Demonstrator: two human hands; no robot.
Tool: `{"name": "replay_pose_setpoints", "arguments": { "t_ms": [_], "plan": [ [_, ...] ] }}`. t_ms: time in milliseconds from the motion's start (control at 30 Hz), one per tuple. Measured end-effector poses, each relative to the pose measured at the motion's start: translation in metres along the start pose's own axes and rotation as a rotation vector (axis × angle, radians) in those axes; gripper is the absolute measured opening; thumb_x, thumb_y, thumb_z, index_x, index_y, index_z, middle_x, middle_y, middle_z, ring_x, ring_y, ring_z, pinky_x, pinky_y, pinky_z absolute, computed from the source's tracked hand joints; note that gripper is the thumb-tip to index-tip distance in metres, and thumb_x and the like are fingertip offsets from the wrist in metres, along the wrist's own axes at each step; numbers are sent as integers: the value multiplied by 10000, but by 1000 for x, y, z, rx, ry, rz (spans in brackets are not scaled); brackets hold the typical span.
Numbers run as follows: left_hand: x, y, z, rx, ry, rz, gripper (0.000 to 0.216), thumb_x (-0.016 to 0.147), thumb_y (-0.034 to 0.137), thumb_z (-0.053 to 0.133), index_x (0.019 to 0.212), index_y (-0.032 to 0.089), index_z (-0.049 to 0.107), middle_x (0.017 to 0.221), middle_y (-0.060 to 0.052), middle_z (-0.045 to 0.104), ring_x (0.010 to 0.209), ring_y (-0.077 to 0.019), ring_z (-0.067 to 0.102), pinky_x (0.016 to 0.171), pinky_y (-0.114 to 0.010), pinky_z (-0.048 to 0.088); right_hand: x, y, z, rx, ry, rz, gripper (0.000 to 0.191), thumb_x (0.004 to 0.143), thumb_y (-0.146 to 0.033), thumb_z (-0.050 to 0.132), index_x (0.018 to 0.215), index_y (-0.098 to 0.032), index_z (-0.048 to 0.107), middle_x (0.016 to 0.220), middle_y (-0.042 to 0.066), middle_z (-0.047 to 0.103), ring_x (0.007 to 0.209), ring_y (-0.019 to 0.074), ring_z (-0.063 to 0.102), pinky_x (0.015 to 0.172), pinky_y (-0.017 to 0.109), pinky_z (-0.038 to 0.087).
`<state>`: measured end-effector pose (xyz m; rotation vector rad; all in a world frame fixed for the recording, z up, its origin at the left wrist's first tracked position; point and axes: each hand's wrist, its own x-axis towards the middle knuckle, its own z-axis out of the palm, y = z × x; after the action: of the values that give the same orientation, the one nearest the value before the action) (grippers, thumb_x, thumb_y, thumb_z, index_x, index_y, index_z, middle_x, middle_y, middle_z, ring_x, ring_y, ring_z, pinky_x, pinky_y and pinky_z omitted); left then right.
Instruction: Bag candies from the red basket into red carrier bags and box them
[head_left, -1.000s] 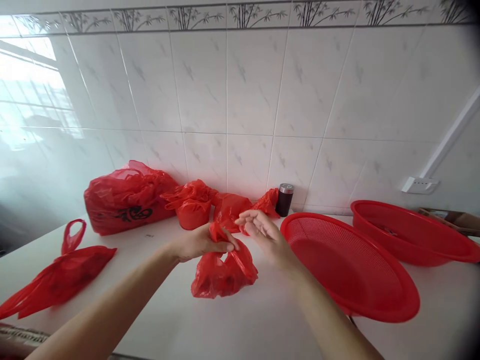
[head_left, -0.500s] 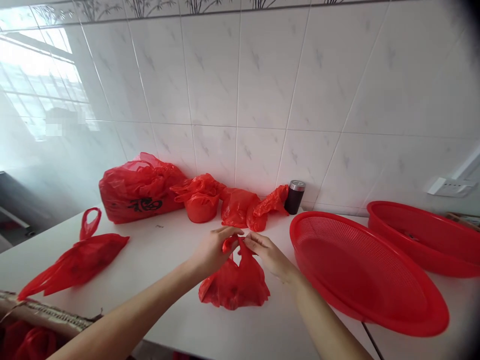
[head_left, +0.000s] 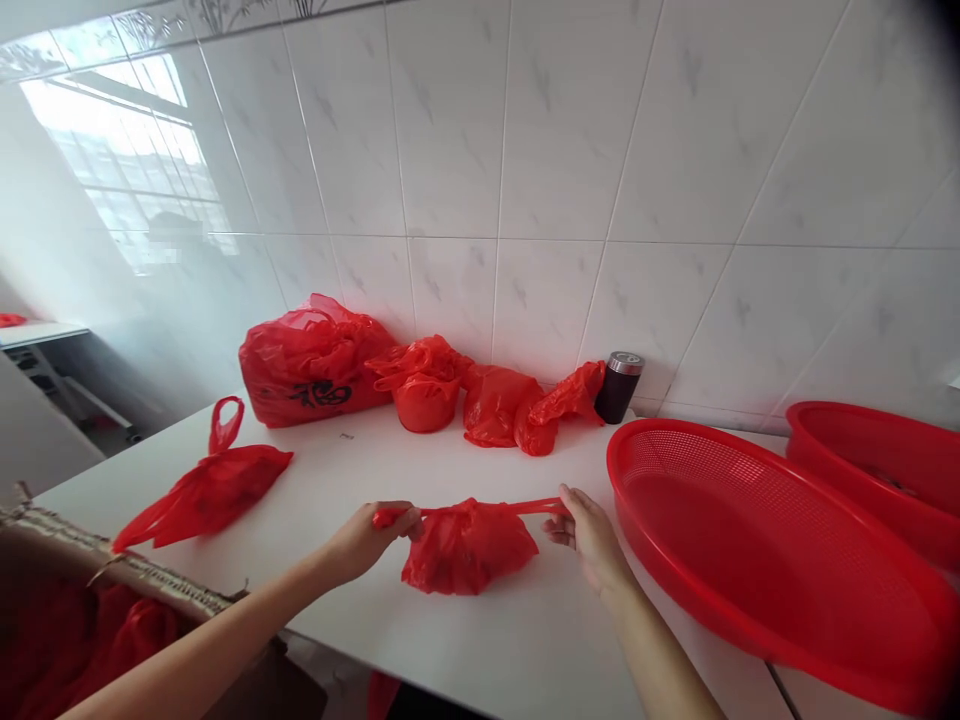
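The hands, close together over the red plastic bag (head_left: 472,555) half a second ago, are now drawn apart to either side of it, and its handles, which stood up with a gap between them, are stretched out sideways in a nearly level line across the top. The left hand (head_left: 367,543) is closed around one end; the right hand (head_left: 592,535) pinches the other between thumb and forefinger, its remaining fingers loosely curled. The gap is gone and the bag's mouth looks gathered, so the pull seems to be tightening its neck, though whether a knot has formed cannot be told. The bag sits on the white table (head_left: 375,640), between the hands, with the perforated red basket (head_left: 750,540) beyond the right hand and another red bag with a loop handle (head_left: 225,492) lying apart to the left.
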<state>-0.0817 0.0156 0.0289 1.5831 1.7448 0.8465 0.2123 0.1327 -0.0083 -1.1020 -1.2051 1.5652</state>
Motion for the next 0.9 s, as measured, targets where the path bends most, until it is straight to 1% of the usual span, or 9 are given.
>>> {"name": "replay_pose_setpoints", "arguments": {
  "t_ms": [67, 167, 267, 333, 467, 600, 700, 800, 900],
  "plan": [
    [7, 2, 13, 13, 132, -33, 411, 895, 493, 392, 712, 202, 617, 798, -24, 688, 796, -203, 606, 768, -314, 450, 4, 1, 12, -87, 46, -118, 420, 793, -630, 546, 760, -221, 452, 745, -5, 576, 730, 173, 625, 655, 289, 507],
    [20, 8, 41, 22, 290, -68, 439, 936, 521, 238, 791, 224, 527, 810, -6, 642, 783, -183, 588, 727, -298, 449, 4, 7, 36, -314, -31, -290, 397, 816, -602, 541, 981, -244, 499, 1004, 32, 624, 872, 183, 620, 795, 326, 501],
    [30, 8, 70, 51, 359, -120, 443, 947, 537, 148, 812, 245, 453, 689, 27, 590, 638, -163, 561, 599, -273, 426, 1, 22, 56, -588, -76, -366, 465, 822, -592, 537, 1153, -271, 476, 1188, 60, 597, 1017, 224, 602, 863, 370, 473],
    [36, 4, 82, 96, 371, -148, 432, 951, 532, 145, 807, 253, 442, 643, 35, 580, 591, -163, 551, 566, -267, 399, 0, 32, 64, -731, -37, -408, 425, 868, -576, 464, 1167, -274, 470, 1194, 62, 608, 1044, 238, 601, 837, 374, 471],
    [50, -6, 83, 215, 372, -157, 367, 962, 479, 201, 848, 269, 478, 690, 21, 640, 632, -178, 584, 598, -268, 369, 9, 37, 64, -862, 39, -449, 348, 932, -520, 354, 1140, -258, 450, 1068, 51, 673, 912, 230, 652, 732, 327, 462],
    [67, -13, 76, 334, 353, -145, 321, 963, 435, 244, 898, 280, 518, 664, -3, 647, 648, -215, 609, 599, -279, 339, 30, 27, 57, -1000, 117, -370, 298, 937, -495, 374, 1086, -253, 463, 894, 34, 696, 766, 218, 659, 617, 272, 409],
    [81, -15, 75, 398, 339, -118, 258, 948, 411, 325, 920, 279, 545, 685, -24, 665, 686, -242, 630, 623, -293, 338, 42, 24, 54, -1044, 199, -312, 280, 934, -470, 387, 1042, -230, 481, 823, 57, 688, 724, 236, 653, 580, 271, 373],
    [92, -12, 77, 411, 339, -107, 256, 942, 430, 355, 927, 277, 560, 701, -30, 674, 718, -246, 641, 639, -295, 347, 47, 23, 52, -1025, 253, -299, 301, 932, -463, 381, 1061, -210, 480, 812, 79, 686, 727, 248, 652, 581, 279, 375],
    [96, -8, 80, 368, 358, -114, 318, 950, 460, 314, 902, 271, 565, 656, -18, 645, 707, -230, 636, 625, -285, 354, 45, 19, 46, -986, 266, -340, 352, 922, -482, 383, 1140, -214, 447, 936, 80, 685, 797, 226, 654, 628, 280, 410]
  ]
}}
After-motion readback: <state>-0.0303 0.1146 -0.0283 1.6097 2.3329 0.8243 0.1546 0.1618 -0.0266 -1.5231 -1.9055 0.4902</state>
